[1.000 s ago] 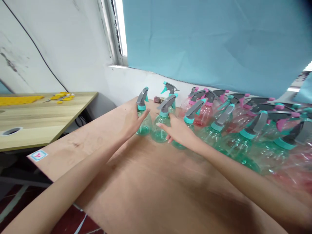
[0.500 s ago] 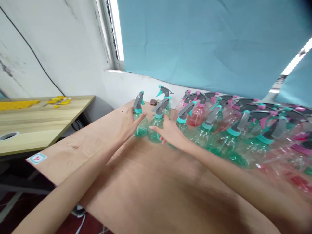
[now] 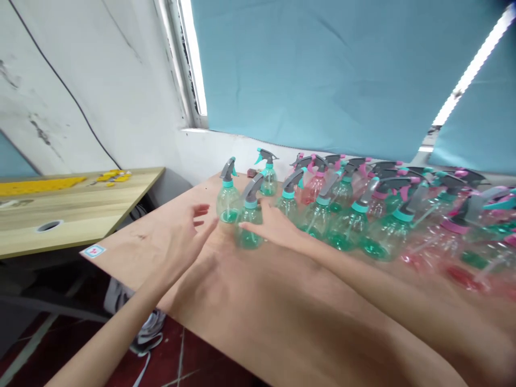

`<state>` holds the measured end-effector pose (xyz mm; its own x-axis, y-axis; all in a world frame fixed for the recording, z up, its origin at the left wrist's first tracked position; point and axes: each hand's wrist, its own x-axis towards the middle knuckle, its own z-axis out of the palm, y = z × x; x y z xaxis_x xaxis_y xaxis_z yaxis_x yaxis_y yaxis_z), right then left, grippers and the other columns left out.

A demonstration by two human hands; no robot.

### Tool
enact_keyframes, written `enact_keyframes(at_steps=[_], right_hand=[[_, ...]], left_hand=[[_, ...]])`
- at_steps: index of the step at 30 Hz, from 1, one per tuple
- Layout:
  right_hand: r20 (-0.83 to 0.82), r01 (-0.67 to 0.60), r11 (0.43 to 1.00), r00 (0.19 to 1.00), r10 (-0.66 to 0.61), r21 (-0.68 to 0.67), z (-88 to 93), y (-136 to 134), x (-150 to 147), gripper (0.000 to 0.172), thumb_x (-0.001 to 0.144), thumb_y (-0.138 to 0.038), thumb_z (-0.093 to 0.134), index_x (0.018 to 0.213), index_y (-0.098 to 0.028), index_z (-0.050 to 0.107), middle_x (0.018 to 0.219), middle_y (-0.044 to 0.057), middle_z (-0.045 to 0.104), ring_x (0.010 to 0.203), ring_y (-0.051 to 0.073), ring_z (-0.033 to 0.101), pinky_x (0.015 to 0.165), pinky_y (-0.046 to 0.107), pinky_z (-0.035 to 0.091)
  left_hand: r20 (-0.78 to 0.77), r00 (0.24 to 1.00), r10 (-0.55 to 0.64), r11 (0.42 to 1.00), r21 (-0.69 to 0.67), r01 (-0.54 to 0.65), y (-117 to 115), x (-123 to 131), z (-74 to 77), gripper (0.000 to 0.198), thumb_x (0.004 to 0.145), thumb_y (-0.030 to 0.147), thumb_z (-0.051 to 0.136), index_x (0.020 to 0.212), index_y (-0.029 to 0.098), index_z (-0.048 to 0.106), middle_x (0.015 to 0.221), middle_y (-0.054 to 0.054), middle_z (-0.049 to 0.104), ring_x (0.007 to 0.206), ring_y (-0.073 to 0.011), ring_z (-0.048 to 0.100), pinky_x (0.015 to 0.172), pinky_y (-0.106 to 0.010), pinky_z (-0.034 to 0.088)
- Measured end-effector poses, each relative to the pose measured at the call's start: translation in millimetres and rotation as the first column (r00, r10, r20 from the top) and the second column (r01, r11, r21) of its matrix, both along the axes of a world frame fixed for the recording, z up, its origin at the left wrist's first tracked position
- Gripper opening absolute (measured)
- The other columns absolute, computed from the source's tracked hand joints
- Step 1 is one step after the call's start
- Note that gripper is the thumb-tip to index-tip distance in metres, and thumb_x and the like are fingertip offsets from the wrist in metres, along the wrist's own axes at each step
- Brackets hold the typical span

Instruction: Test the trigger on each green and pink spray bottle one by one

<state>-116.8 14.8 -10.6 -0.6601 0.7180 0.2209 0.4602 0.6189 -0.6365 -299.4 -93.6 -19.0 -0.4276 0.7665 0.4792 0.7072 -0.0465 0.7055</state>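
My right hand (image 3: 276, 223) is wrapped round a green spray bottle (image 3: 250, 236), its thumb across the front and the other fingers partly hidden behind. This bottle stands upright on the wooden table, with a grey and teal trigger head. Just to its left is another green spray bottle (image 3: 228, 204), also upright. My left hand (image 3: 187, 236) is held apart from that bottle, over the table, with fingers spread and nothing in them. Behind the two stands a further green spray bottle (image 3: 268, 180), its nozzle turned left.
Several green and pink spray bottles (image 3: 350, 223) crowd the table's right side. A small dark red object (image 3: 252, 172) lies at the back. Left of the wooden table (image 3: 258, 295) is a desk (image 3: 80, 207) with yellow pieces (image 3: 115, 176). A blue curtain (image 3: 306, 75) hangs behind.
My left hand has drawn back from the leftmost green spray bottle, leaving it standing. My right hand stays at its spray bottle, which now sits a little nearer to me. The view has shifted slightly.
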Motion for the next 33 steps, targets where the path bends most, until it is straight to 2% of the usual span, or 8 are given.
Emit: enact_keyframes(at_steps=[5, 7, 10, 15, 21, 24, 28, 33], right_hand=[[-0.009, -0.115, 0.991, 0.993, 0.115, 0.062, -3.8, -44.5, 46.3, 0.06, 0.081, -0.048, 0.06, 0.128, -0.017, 0.039, 0.118, 0.016, 0.06, 0.099, 0.032, 0.063, 0.078, 0.044, 0.05], [-0.002, -0.118, 0.984, 0.993, 0.119, 0.133, -7.9, -60.2, 72.0, 0.06, 0.08, -0.048, 0.06, 0.128, -0.017, 0.04, 0.12, 0.015, 0.059, 0.099, 0.031, 0.063, 0.078, 0.044, 0.05], [0.035, -0.085, 0.977, 0.996, 0.079, 0.198, -15.4, -75.1, 115.3, 0.057, 0.081, -0.054, 0.058, 0.122, -0.017, 0.045, 0.119, 0.014, 0.059, 0.096, 0.031, 0.063, 0.076, 0.044, 0.05], [0.086, 0.04, 0.962, 0.994, -0.066, 0.271, -24.6, -77.5, 187.2, 0.054, 0.081, -0.058, 0.055, 0.116, -0.017, 0.049, 0.114, 0.014, 0.058, 0.082, 0.027, 0.065, 0.064, 0.041, 0.05], [0.052, 0.137, 0.945, 0.986, -0.159, 0.297, -30.3, -68.6, 247.5, 0.052, 0.082, -0.056, 0.058, 0.115, -0.017, 0.05, 0.114, 0.014, 0.059, 0.085, 0.027, 0.065, 0.064, 0.038, 0.051], [0.013, 0.145, 0.942, 0.988, -0.157, 0.303, -32.7, -60.2, 269.1, 0.054, 0.082, -0.06, 0.057, 0.115, -0.018, 0.05, 0.115, 0.014, 0.06, 0.094, 0.029, 0.063, 0.073, 0.043, 0.051], [0.037, 0.055, 0.947, 0.997, -0.07, 0.317, -43.7, -40.4, 300.4, 0.068, 0.081, -0.066, 0.056, 0.127, -0.017, 0.046, 0.121, 0.015, 0.06, 0.109, 0.031, 0.057, 0.092, 0.05, 0.045], [0.092, 0.056, 0.974, 0.993, -0.078, 0.219, -77.4, -16.4, 337.5, 0.054, 0.089, -0.057, 0.052, 0.125, -0.017, 0.053, 0.126, 0.014, 0.06, 0.118, 0.029, 0.054, 0.099, 0.049, 0.043]], left_hand=[[0.097, 0.95, -0.296, 0.945, -0.112, 0.306, -9.6, 63.8, 11.2, 0.054, 0.081, 0.049, 0.062, 0.125, 0.02, 0.046, 0.13, -0.011, 0.055, 0.116, -0.0297, 0.056, 0.096, -0.046, 0.049], [0.112, 0.904, -0.412, 0.899, -0.109, 0.423, -6.4, 92.8, 17.2, 0.054, 0.08, 0.045, 0.065, 0.125, 0.022, 0.047, 0.124, -0.009, 0.059, 0.114, -0.0283, 0.058, 0.091, -0.041, 0.051], [0.139, 0.837, -0.53, 0.836, -0.083, 0.543, 0.6, 137.8, 23.9, 0.052, 0.079, 0.038, 0.066, 0.125, 0.021, 0.047, 0.107, -0.006, 0.065, 0.093, -0.0236, 0.065, 0.077, -0.035, 0.055], [0.046, 0.767, -0.64, 0.749, -0.18, 0.637, 17.1, 210.1, 25.7, 0.026, 0.081, 0.025, 0.057, 0.107, 0.019, 0.057, 0.091, -0.003, 0.066, 0.084, -0.0222, 0.064, 0.076, -0.038, 0.053], [0.185, 0.549, -0.815, 0.556, -0.018, 0.831, 48.9, 277.9, 15.1, 0.04, 0.076, 0.012, 0.049, 0.114, 0.021, 0.054, 0.099, -0.002, 0.062, 0.093, -0.0205, 0.064, 0.082, -0.035, 0.053], [0.24, 0.494, -0.835, 0.515, 0.03, 0.857, 61.4, 300.4, 12.3, 0.037, 0.074, 0.012, 0.047, 0.109, 0.02, 0.056, 0.105, -0.003, 0.061, 0.09, -0.0193, 0.065, 0.084, -0.037, 0.053], [0.266, 0.486, -0.832, 0.519, 0.065, 0.853, 72.4, 313.1, 12.1, 0.031, 0.074, 0.014, 0.051, 0.103, 0.019, 0.058, 0.106, -0.004, 0.063, 0.092, -0.0196, 0.064, 0.089, -0.037, 0.051], [0.252, 0.48, -0.84, 0.503, 0.03, 0.864, 78.6, 312.2, 14.4, 0.034, 0.075, 0.014, 0.052, 0.107, 0.021, 0.061, 0.111, -0.003, 0.065, 0.105, -0.0208, 0.061, 0.092, -0.033, 0.049]])
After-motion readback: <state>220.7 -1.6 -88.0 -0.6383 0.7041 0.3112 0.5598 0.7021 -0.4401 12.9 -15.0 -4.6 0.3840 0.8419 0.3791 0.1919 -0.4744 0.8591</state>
